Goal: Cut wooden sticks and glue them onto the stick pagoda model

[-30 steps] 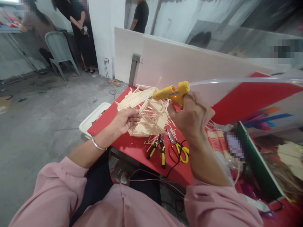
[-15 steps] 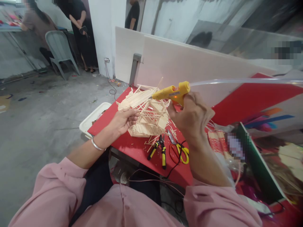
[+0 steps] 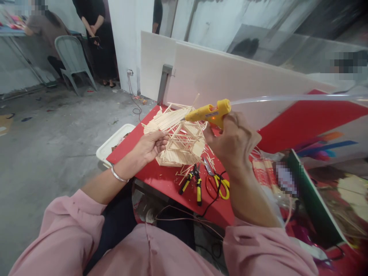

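Observation:
A small house-like model (image 3: pixel 184 147) built from thin wooden sticks stands on the red tabletop (image 3: pixel 126 147). My right hand (image 3: pixel 230 134) is closed around a yellow hot glue gun (image 3: pixel 208 114), which has a small orange light lit. The gun's nozzle points left, at the upper edge of the model's slatted roof; whether it touches cannot be made out. A long clear glue stick (image 3: pixel 267 98) runs out of its back to the right. My left hand (image 3: pixel 153 146), palm turned up, pinches a stick at the model's left side.
Black-and-yellow pliers (image 3: pixel 195 182) and yellow-handled scissors (image 3: pixel 220 186) lie in front of the model among loose sticks. A black cord crosses the scissors. A white tray (image 3: pixel 105 149) sits at the left, a green-sided box (image 3: pixel 313 199) at the right. White boards (image 3: pixel 230 73) lean behind. Two people are at the far left.
Both hands and the glue gun hold almost the same place. In the background, the standing person has shifted slightly, and another person by the wall has moved partly out of sight.

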`<action>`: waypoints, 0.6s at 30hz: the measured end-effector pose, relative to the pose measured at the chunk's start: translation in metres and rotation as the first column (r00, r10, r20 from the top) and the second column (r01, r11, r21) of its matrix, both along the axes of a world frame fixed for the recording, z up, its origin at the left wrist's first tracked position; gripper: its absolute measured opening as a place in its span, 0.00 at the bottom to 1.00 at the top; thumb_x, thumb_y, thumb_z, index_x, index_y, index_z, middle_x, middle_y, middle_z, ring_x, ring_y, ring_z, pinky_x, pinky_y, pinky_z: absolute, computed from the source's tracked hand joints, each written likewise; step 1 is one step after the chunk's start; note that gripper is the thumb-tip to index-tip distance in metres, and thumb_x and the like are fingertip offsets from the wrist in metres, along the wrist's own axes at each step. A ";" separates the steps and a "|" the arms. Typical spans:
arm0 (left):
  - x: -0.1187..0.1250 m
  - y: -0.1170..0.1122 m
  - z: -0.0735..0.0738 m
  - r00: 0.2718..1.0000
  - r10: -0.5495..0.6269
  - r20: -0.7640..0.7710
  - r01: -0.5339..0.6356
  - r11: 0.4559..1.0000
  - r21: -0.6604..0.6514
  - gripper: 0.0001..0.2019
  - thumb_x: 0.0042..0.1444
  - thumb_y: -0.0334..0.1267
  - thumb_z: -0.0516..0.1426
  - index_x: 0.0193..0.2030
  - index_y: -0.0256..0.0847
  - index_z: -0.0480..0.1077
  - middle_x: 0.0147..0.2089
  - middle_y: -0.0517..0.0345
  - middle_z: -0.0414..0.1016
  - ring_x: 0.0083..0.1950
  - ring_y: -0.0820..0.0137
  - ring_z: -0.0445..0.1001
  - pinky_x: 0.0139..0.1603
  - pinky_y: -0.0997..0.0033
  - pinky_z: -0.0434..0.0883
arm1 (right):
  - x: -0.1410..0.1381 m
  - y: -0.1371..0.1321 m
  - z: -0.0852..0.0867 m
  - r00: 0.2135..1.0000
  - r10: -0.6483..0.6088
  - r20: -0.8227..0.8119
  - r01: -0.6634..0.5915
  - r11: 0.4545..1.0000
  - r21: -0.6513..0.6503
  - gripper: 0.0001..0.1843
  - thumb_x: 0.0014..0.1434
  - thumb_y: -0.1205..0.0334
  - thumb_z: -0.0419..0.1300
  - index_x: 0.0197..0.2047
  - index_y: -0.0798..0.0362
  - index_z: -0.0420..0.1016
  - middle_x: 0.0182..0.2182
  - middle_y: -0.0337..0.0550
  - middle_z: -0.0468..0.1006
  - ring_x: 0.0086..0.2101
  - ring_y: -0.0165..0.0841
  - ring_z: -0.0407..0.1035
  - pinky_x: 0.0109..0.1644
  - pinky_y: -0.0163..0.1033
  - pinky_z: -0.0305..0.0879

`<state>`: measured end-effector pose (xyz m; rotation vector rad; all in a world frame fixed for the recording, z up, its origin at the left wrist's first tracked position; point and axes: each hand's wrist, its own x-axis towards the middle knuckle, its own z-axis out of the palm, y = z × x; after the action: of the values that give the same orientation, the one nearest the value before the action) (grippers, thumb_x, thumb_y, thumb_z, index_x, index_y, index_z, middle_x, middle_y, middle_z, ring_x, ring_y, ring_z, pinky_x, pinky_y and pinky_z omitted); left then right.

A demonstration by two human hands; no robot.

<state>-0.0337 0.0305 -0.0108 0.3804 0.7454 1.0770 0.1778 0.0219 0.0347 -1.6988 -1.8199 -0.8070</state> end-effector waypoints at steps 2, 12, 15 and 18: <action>0.000 0.000 0.001 1.000 0.004 -0.007 -0.005 1.000 -0.006 0.15 0.62 0.24 0.52 0.25 0.30 0.71 0.18 0.58 0.72 0.17 0.81 0.70 0.19 0.87 0.68 | -0.001 0.000 0.000 1.000 -0.006 -0.001 0.006 1.000 -0.009 0.20 0.60 0.52 0.53 0.49 0.56 0.73 0.39 0.54 0.77 0.30 0.34 0.65 0.29 0.40 0.43; -0.001 0.001 0.001 1.000 -0.013 0.000 0.013 1.000 -0.007 0.14 0.62 0.23 0.52 0.26 0.31 0.71 0.18 0.58 0.73 0.17 0.82 0.69 0.19 0.89 0.68 | 0.004 0.001 -0.002 0.998 0.054 0.023 -0.055 0.996 0.067 0.18 0.61 0.52 0.53 0.47 0.55 0.73 0.37 0.51 0.78 0.28 0.33 0.64 0.29 0.40 0.44; -0.001 0.001 0.000 1.000 -0.009 -0.006 0.008 1.000 -0.012 0.13 0.62 0.24 0.53 0.27 0.32 0.72 0.19 0.58 0.73 0.17 0.81 0.70 0.19 0.88 0.68 | 0.003 0.001 -0.002 0.998 0.053 0.022 -0.054 0.996 0.066 0.18 0.61 0.52 0.53 0.47 0.55 0.74 0.38 0.52 0.78 0.28 0.33 0.63 0.28 0.40 0.45; -0.001 0.002 -0.001 1.000 -0.010 0.000 0.010 1.000 -0.016 0.12 0.61 0.25 0.54 0.28 0.32 0.72 0.19 0.57 0.74 0.17 0.80 0.70 0.20 0.87 0.69 | 0.002 0.000 -0.002 0.999 0.048 0.020 -0.049 0.997 0.059 0.19 0.61 0.53 0.53 0.48 0.55 0.74 0.38 0.53 0.78 0.29 0.34 0.64 0.28 0.40 0.45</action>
<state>-0.0349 0.0324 -0.0114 0.3704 0.7512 1.0617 0.1803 0.0219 0.0330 -1.6090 -1.8238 -0.8511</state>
